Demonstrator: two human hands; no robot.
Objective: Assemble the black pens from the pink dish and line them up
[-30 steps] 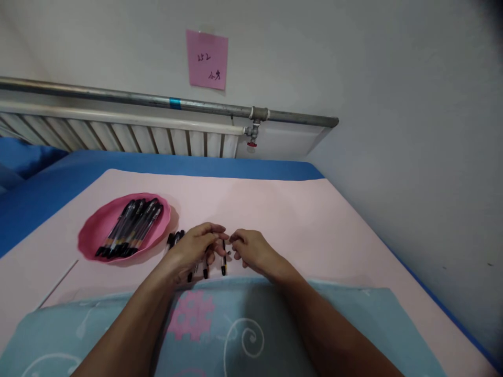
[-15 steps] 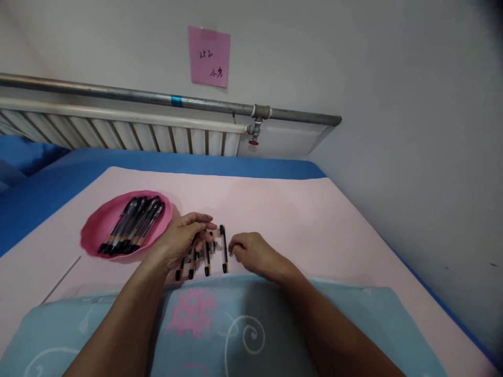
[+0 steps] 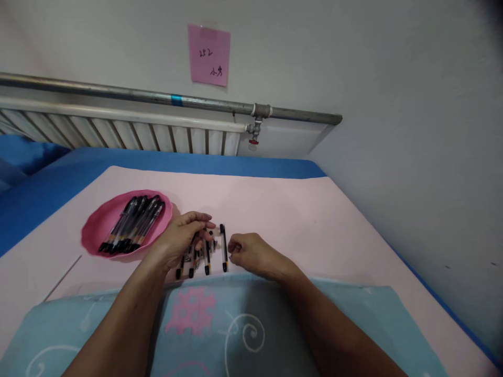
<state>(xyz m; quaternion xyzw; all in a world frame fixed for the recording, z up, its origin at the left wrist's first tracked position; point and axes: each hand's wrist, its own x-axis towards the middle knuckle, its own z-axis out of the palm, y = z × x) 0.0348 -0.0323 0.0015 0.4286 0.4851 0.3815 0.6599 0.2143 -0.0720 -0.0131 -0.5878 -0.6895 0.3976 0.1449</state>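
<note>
Several black pens [image 3: 223, 247] lie side by side on the pink sheet [image 3: 298, 220] just in front of me. My left hand [image 3: 178, 238] rests over the left pens of the row, its fingers curled down onto them. My right hand [image 3: 249, 252] lies just right of the rightmost pen with fingers curled and fingertips pinched together; what they pinch is too small to name. A pink oval dish [image 3: 98, 230] at the left holds several more black pens [image 3: 133, 222].
A light blue patterned cloth [image 3: 243, 330] covers the near edge under my forearms. Blue bedding [image 3: 58, 173] lies beyond the pink sheet. A radiator [image 3: 118, 133], a metal pipe [image 3: 157, 98] and a pink note [image 3: 208, 55] are on the back wall; a wall stands at the right.
A second ago both hands met over one pen. That pen now lies flat at the right end of the row, my left hand has shifted left onto the other pens, my right drew back.
</note>
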